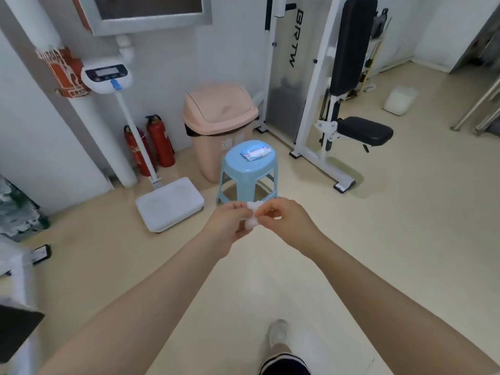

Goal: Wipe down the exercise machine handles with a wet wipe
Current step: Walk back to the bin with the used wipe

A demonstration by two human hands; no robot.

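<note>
My left hand (228, 224) and right hand (286, 219) meet in front of me, both sets of fingers pinching one crumpled white wet wipe (253, 216) between them. Just beyond stands one blue stool (247, 171) with one pack of wipes (255, 153) lying on its seat. Behind it is one pink bin (219, 123), and to its left two red fire extinguishers (150, 146) by one white standing scale (169, 203). One white exercise machine (324, 104) with black pads stands to the right, well apart from my hands.
</note>
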